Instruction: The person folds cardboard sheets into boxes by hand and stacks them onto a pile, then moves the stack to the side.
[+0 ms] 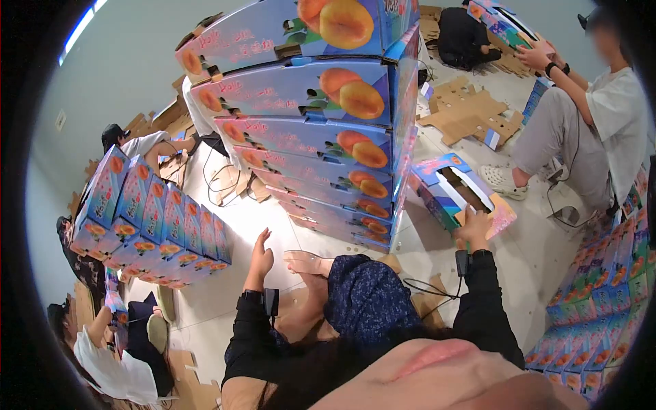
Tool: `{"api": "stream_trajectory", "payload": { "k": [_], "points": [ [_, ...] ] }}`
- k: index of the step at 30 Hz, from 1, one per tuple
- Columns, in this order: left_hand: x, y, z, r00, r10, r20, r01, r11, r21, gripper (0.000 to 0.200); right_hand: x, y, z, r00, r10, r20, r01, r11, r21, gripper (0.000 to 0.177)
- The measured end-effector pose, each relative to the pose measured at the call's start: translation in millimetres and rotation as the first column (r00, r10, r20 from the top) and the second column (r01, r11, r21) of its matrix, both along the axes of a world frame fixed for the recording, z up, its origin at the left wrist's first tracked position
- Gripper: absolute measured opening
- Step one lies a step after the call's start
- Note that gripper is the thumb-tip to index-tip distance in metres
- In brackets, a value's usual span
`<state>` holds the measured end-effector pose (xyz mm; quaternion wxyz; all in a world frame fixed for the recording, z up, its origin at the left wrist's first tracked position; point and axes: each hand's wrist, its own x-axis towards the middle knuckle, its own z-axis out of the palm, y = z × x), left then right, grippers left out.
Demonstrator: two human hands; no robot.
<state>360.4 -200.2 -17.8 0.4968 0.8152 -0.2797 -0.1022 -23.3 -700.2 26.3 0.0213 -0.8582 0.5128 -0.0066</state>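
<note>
My left hand (262, 256) hovers over the white floor with fingers stretched out and nothing in it. At the right, my right hand (474, 228) grips the near end of a printed cardboard fruit box (435, 196), its fingers at the edge of the long dark opening in the top. That box is blue, purple and peach and rests tilted on the floor. Between my hands, a tall stack of matching fruit boxes (307, 92) rises in front of me, with apricots pictured on the sides.
Another stack of boxes (147, 225) stands at the left, and more boxes (594, 307) are piled at the lower right. Flattened cardboard (465, 109) lies on the floor. A person (601, 116) at the right holds a box (502, 27); other people sit around. A black cable (434, 290) runs near my right wrist.
</note>
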Motion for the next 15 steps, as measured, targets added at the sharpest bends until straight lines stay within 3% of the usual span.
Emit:
{"api": "stream_trajectory", "payload": {
  "k": [5,8,10,12,13,15],
  "points": [
    [-62.8,-25.1,33.8,0.990,-0.106,0.094,0.115,0.990,-0.086,0.058,-46.3,47.2,55.1,0.966,-0.135,0.218,0.120,0.989,0.081,0.107],
    [-118.7,-64.6,59.8,0.957,-0.274,0.096,0.285,0.951,-0.120,0.045,-90.3,86.3,47.7,0.876,-0.071,0.476,0.096,0.995,-0.027,0.109],
    [-154.9,-86.0,94.9,0.871,-0.451,0.197,0.472,0.878,-0.078,0.049,-112.2,122.2,33.6,0.819,0.064,0.570,0.064,0.977,-0.202,0.111],
    [-177.6,-105.6,117.4,0.792,-0.563,0.235,0.601,0.786,-0.144,0.066,-127.9,158.3,18.2,0.756,0.183,0.628,0.065,0.934,-0.351,0.109],
    [-184.2,-111.5,128.1,0.762,-0.598,0.250,0.639,0.756,-0.141,0.074,-134.9,176.2,17.0,0.719,0.226,0.657,0.028,0.935,-0.353,0.107],
    [-192.7,-121.9,144.7,0.701,-0.652,0.290,0.704,0.696,-0.138,0.090,-148.0,194.1,0.5,0.770,0.273,0.577,0.018,0.894,-0.447,0.106]
  ]
}}
